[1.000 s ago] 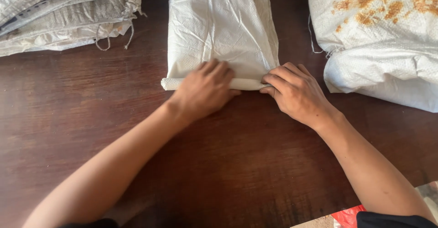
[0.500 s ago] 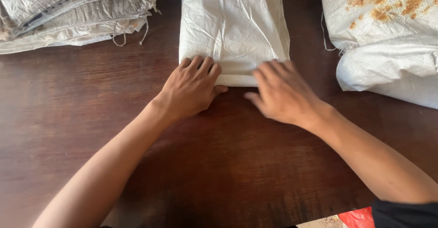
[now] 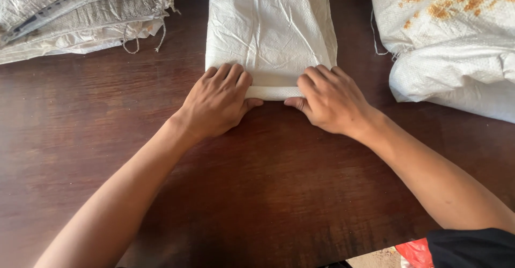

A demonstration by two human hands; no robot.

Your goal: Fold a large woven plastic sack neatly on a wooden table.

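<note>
Both hands press flat on the near folded edge of the white woven sack [image 3: 271,37]: left hand [image 3: 217,103] at its left corner, right hand [image 3: 330,99] at its right, each grip open-palmed, fingers over the fold. The sack's length runs straight away from them across the counter [image 3: 268,193].

Left hand [image 3: 220,103]: palm down, fingers [image 3: 229,74] held close together and pointing away from the body, thumb stretched toward the right. Wrist straight; bare forearm runs from the lower left corner of the view up to the centre.

Right hand [image 3: 330,99]: palm down, fingers curled a little at the knuckles, thumb pointing left toward the other thumb. The two thumbs are near each other, not touching. Bare forearm enters from the lower right; a dark sleeve shows at the elbow.
</note>
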